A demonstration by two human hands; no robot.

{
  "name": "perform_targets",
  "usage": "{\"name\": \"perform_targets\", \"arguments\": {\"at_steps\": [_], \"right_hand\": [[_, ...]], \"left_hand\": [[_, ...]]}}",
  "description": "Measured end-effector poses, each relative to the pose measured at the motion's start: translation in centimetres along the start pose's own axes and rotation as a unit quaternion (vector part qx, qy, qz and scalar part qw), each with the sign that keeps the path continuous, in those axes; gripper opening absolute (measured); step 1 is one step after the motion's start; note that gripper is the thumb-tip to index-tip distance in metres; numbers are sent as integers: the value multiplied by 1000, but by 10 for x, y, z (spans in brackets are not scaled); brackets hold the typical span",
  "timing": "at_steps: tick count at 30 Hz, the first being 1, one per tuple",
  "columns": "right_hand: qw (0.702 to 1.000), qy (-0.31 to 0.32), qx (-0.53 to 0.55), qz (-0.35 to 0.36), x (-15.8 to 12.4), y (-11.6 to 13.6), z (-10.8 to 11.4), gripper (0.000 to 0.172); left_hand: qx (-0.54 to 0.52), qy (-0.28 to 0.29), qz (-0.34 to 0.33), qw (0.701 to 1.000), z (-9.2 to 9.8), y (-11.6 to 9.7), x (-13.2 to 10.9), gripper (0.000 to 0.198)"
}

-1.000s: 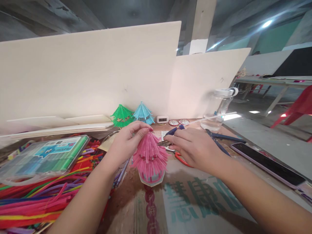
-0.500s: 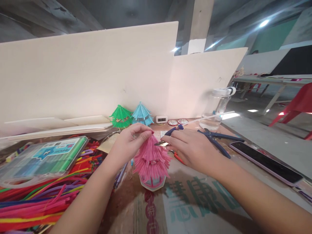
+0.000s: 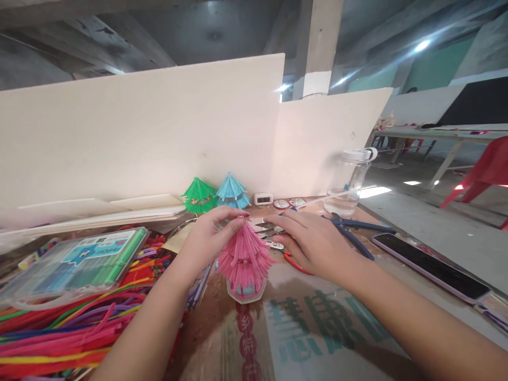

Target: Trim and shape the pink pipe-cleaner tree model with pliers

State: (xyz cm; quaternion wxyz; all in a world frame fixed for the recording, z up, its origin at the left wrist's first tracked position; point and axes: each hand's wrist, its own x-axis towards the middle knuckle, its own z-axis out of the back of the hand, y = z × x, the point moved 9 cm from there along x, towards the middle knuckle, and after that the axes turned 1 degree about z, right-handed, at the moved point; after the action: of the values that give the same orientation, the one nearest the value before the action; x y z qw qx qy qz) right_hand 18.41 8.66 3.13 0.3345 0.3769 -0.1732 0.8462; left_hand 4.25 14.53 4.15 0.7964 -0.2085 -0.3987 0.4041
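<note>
A pink fringed cone-roofed model (image 3: 246,254), apparently made of pipe cleaners, stands upright on a pale many-sided base. My left hand (image 3: 212,235) is closed at its peak, thumb and forefinger pinching the tip. Just right of the model, my right hand (image 3: 313,238) hovers low with thumb and forefinger apart. Blue-handled pliers (image 3: 272,230) lie between and under those fingers; the palm side is hidden, so contact is unclear. Beneath the thumb is an orange-handled tool (image 3: 297,263) with a metal head.
Green (image 3: 199,196) and light-blue cone models (image 3: 232,191) stand by the white board (image 3: 138,137). Pipe cleaners (image 3: 75,338) and a marker case (image 3: 79,270) fill the left. Rightward are larger blue-handled pliers (image 3: 353,233), a phone (image 3: 431,267) and a water bottle (image 3: 347,182).
My right hand has lowered the blue-handled pliers beside the model, and its thumb and forefinger have spread. My left hand still pinches the peak; the model's base has shifted slightly with the view.
</note>
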Motion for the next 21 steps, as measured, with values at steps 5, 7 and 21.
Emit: {"name": "perform_targets", "arguments": {"at_steps": [5,7,21], "right_hand": [[999,2,43,3,5,12,9,25],[1000,2,30,5,3,18,14,26],[970,142,91,-174,-92,-13,-29,35]], "left_hand": [[15,-2,-9,1000,6,-2,0,27],[18,-8,-1,1000,10,0,-2,30],[52,-89,130,986,56,62,-42,28]]}}
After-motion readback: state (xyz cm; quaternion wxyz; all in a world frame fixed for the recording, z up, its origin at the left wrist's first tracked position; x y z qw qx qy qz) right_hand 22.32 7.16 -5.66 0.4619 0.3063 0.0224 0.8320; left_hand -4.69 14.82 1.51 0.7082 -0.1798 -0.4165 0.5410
